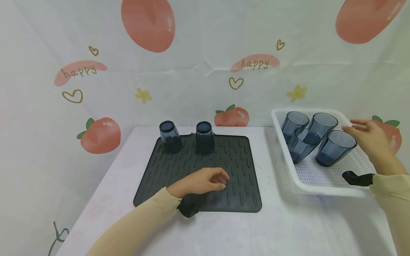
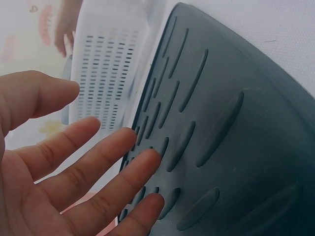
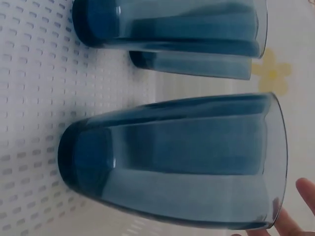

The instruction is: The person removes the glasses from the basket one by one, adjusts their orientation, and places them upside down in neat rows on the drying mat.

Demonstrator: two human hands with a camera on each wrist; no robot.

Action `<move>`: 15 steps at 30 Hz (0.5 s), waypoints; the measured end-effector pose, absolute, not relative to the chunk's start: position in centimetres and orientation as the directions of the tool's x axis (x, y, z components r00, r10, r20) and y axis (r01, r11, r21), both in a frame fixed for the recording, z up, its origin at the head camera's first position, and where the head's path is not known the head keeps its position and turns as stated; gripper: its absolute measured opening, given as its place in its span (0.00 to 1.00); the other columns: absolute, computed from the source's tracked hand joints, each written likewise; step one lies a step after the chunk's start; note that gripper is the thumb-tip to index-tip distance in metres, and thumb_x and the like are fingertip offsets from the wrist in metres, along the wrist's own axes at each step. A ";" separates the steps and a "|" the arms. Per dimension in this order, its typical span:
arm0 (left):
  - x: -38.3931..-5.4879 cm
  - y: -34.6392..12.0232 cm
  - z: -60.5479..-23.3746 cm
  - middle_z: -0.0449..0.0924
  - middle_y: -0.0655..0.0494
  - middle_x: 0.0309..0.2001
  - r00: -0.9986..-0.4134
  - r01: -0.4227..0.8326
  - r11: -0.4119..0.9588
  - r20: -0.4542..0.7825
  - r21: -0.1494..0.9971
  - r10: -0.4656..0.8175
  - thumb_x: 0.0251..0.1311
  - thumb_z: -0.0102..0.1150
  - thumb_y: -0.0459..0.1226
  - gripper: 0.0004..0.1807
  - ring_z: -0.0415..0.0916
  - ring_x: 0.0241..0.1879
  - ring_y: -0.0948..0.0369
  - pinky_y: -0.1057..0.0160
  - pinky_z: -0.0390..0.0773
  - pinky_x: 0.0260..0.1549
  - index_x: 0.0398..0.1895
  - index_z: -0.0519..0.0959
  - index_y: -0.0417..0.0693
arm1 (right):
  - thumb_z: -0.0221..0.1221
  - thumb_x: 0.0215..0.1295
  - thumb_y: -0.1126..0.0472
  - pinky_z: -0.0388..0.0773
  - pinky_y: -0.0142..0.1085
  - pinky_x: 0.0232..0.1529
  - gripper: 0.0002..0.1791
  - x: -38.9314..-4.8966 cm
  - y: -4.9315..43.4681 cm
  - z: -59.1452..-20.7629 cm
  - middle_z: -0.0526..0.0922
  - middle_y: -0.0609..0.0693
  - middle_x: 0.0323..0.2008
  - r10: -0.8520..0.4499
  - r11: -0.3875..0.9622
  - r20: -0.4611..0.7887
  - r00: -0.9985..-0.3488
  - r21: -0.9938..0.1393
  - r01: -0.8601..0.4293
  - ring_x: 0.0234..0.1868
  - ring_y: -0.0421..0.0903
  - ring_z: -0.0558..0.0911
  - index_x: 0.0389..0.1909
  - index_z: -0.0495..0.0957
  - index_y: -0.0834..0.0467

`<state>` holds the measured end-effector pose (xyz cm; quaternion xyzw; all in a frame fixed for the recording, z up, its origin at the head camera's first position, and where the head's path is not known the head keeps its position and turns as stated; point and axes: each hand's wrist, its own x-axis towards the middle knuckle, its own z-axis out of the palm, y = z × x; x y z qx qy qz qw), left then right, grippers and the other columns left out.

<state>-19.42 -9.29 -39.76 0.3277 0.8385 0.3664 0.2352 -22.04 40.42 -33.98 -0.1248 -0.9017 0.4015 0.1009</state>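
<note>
My left hand [image 1: 205, 181] hovers over the black drying mat [image 1: 238, 160] with loosely bent fingers and nothing in them; the left wrist view shows its fingers [image 2: 106, 150] spread apart. At the right, my right hand [image 1: 373, 140] reaches over the side of a white basket [image 1: 333, 191]. Its fingertips are right at the rim of the nearest blue glass [image 1: 334, 151], which stands upright. The right wrist view shows fingers [image 3: 288, 223] beside and partly behind that glass's rim. More upright blue glasses [image 1: 301, 147] stand close together to its left in the basket.
Two blue glasses, one at the left [image 1: 171, 138] and one beside it [image 1: 205, 140], stand upside down along the mat's back edge. A white printed cloth [image 1: 192, 78] hangs behind the white table [image 1: 272, 227]. The basket's raised walls surround the upright glasses.
</note>
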 end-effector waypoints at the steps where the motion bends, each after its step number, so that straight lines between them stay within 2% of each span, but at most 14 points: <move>1: -19.4 -9.3 -39.8 0.80 0.56 0.49 -0.675 0.377 0.516 -0.154 0.769 0.722 0.67 0.57 0.39 0.15 0.79 0.48 0.65 0.69 0.78 0.45 0.55 0.76 0.48 | 0.51 0.67 0.37 0.67 0.49 0.59 0.37 -22.2 40.6 -34.0 0.66 0.55 0.69 0.294 0.662 0.064 -0.954 -0.734 0.155 0.63 0.51 0.69 0.73 0.57 0.48; 3: -19.4 -9.3 -39.7 0.80 0.56 0.49 -0.675 0.376 0.516 -0.154 0.769 0.721 0.67 0.57 0.39 0.15 0.79 0.48 0.65 0.69 0.78 0.45 0.55 0.76 0.48 | 0.49 0.68 0.37 0.59 0.66 0.61 0.44 -22.6 40.9 -34.1 0.56 0.71 0.70 0.269 0.680 0.025 -0.963 -0.713 0.172 0.68 0.69 0.59 0.75 0.50 0.60; 5: -19.5 -9.3 -39.7 0.80 0.57 0.49 -0.675 0.377 0.516 -0.153 0.769 0.722 0.67 0.57 0.39 0.15 0.79 0.48 0.65 0.69 0.78 0.45 0.55 0.76 0.48 | 0.48 0.69 0.37 0.53 0.72 0.60 0.47 -22.9 41.2 -34.3 0.52 0.76 0.69 0.242 0.689 -0.002 -0.970 -0.703 0.174 0.66 0.77 0.54 0.74 0.46 0.67; 15: -19.5 -9.2 -39.6 0.80 0.61 0.47 -0.674 0.377 0.514 -0.152 0.771 0.723 0.67 0.57 0.39 0.15 0.79 0.48 0.65 0.69 0.78 0.45 0.55 0.76 0.48 | 0.49 0.69 0.39 0.55 0.73 0.58 0.51 -22.9 41.3 -34.5 0.46 0.82 0.67 0.107 0.754 -0.108 -0.988 -0.639 0.151 0.63 0.80 0.54 0.73 0.39 0.72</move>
